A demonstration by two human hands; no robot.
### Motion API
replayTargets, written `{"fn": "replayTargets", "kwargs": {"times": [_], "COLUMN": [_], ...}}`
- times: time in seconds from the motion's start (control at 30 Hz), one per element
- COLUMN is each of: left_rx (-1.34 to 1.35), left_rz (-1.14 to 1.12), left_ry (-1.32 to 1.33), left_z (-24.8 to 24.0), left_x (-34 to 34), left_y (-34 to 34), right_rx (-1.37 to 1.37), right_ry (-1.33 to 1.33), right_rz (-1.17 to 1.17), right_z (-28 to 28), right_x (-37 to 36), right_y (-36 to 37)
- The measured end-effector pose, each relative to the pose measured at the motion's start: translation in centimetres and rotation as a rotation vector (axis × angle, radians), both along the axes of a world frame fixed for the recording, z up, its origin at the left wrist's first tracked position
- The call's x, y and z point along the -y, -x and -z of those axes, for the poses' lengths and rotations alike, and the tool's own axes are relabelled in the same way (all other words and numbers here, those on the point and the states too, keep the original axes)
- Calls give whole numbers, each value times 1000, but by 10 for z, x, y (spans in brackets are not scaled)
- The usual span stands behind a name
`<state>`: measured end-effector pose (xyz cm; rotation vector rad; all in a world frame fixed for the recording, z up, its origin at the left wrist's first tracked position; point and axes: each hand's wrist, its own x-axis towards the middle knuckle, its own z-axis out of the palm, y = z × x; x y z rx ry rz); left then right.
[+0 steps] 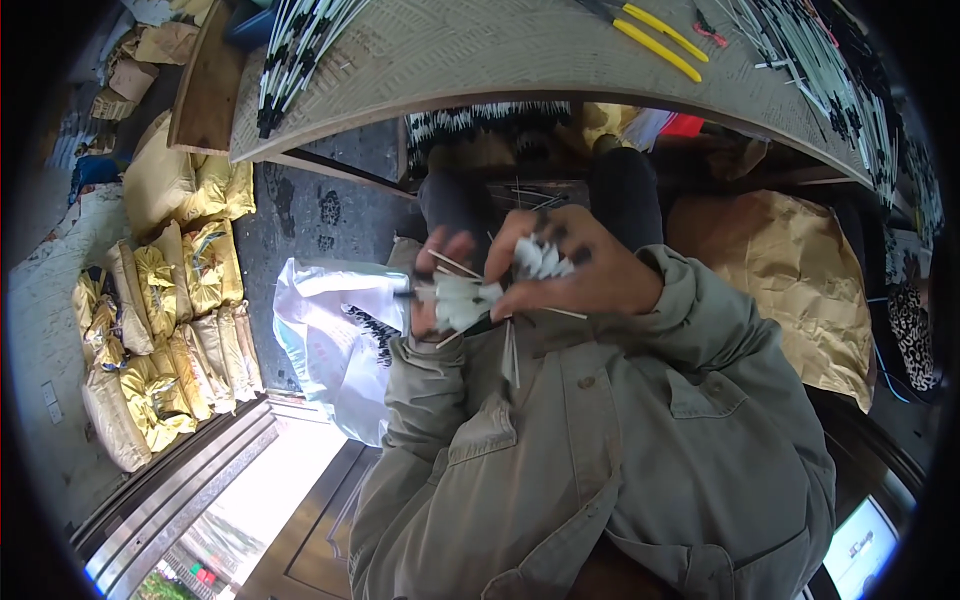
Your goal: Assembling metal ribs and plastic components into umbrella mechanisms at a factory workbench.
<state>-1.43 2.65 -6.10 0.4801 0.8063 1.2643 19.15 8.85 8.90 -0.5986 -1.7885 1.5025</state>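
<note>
Both hands are close together in front of my chest, blurred by motion. My left hand [428, 310] is closed around a bunch of short white pieces [462, 302] with thin pale sticks poking out. My right hand [585, 275] curls around another cluster of white pieces with dark ends [541, 258]. Its thumb reaches to the bunch in the left hand. Several thin sticks [512, 355] hang below the hands. The exact kind of these pieces is too blurred to tell.
Ahead is a table [450, 60] with bundles of white-and-black sticks [305, 55] and yellow-handled pliers [660, 40]. A white plastic bag [335, 310] with dark-tipped pieces stands left of me. Yellow and brown packages [175, 330] are stacked farther left; brown paper [775, 285] lies right.
</note>
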Motion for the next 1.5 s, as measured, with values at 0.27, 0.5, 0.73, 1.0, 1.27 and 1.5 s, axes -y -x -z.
{"fn": "replayTargets", "kwargs": {"times": [0.27,0.5,0.73,1.0,1.27,1.5], "left_rx": [-113,-22,50,241,-66,-365], "left_rz": [248,211,449,383,728,1047], "left_ry": [-381,-250,-322,-407,-207,-422], "left_z": [-42,-36,-28,-7,-29,-34], "left_x": [0,-2,-17,-29,-39,-47], "left_y": [-15,-13,-4,2,25,29], "right_rx": [-157,17,49,-80,-20,10], "right_ry": [429,432,431,238,174,151], "right_rz": [-42,7,-125,-470,-453,-441], "right_z": [28,33,29,35,28,24], "right_x": [-14,-14,-11,-11,7,10], "right_y": [-13,-15,-16,-32,-41,-42]}}
